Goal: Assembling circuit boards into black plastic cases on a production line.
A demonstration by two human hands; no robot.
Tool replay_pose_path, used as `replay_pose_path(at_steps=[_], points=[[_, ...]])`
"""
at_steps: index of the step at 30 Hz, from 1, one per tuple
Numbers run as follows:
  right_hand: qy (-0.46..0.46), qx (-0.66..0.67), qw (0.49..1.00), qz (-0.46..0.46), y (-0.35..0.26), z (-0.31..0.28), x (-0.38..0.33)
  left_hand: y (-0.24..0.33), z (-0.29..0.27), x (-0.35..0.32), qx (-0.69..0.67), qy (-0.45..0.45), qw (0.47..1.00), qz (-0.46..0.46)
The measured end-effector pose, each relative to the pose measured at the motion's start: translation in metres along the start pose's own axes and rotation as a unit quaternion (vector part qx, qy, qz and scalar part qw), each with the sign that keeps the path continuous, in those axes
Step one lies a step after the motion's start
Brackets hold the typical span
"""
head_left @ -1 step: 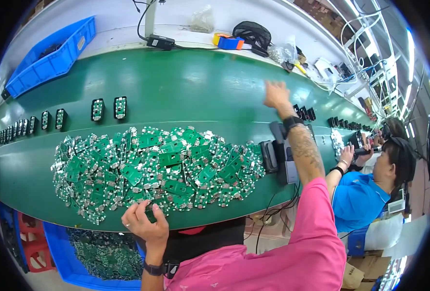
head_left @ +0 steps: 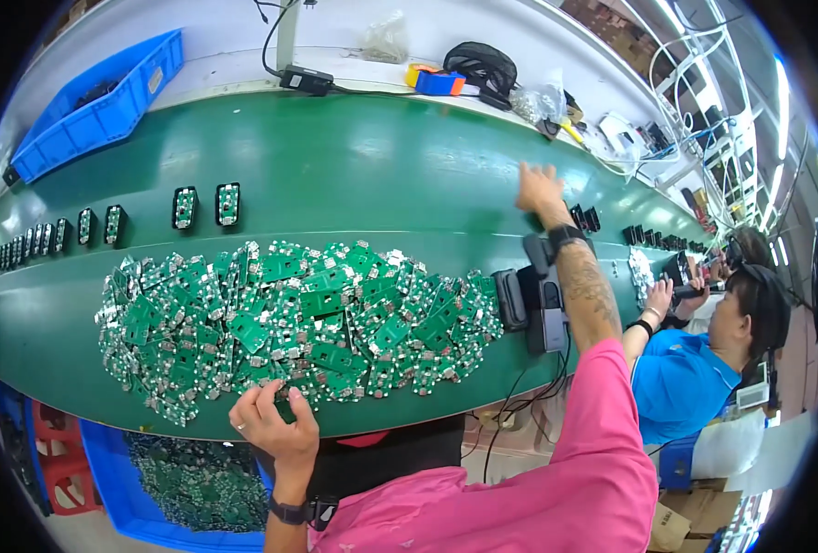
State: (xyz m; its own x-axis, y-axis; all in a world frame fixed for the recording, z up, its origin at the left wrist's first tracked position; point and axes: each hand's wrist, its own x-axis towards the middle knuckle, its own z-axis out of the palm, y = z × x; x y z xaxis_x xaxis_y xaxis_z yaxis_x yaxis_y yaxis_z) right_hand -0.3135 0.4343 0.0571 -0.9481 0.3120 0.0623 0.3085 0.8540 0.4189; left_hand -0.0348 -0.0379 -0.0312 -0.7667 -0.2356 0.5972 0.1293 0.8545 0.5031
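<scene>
At 10 o'clock a blue bin point(head_left: 105, 115) is sitting on the counter point(head_left: 381, 166), its contents unclear. At 7 o'clock a blue crate point(head_left: 105, 479) is holding green boards. The left hand point(head_left: 271, 424) is curling its fingers onto the board pile point(head_left: 298, 318) at 6 o'clock. The right hand point(head_left: 538, 189) is reaching out empty and spread toward 2 o'clock.

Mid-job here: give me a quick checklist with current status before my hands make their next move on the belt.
1. Left hand on the near edge of the pile of green circuit boards: ok.
2. Left hand has one board gripped: cannot tell.
3. Right hand empty, stretched over the bare green conveyor belt: ok.
4. Black housings with boards in them lined up on the belt at left: ok.
5. Co-worker's hands apart from the right hand: ok.
</scene>
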Motion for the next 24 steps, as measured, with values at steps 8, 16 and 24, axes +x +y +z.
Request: replay_pose_path(at_steps=[8, 16, 24], points=[[0.022, 0.035, 0.999, -0.028, 0.047, 0.038, -0.011, -0.001, 0.003, -0.003, 0.003, 0.03, 0.999, 0.014], [-0.069, 0.356, 0.872, -0.328, -0.058, -0.11, -0.214, 0.097, -0.023, 0.007, -0.407, -0.335, 0.837, -0.145], [-0.05, 0.53, 0.789, -0.308, -0.071, -0.089, -0.287, 0.084, -0.014, -0.017, -0.462, -0.424, 0.774, -0.092]])
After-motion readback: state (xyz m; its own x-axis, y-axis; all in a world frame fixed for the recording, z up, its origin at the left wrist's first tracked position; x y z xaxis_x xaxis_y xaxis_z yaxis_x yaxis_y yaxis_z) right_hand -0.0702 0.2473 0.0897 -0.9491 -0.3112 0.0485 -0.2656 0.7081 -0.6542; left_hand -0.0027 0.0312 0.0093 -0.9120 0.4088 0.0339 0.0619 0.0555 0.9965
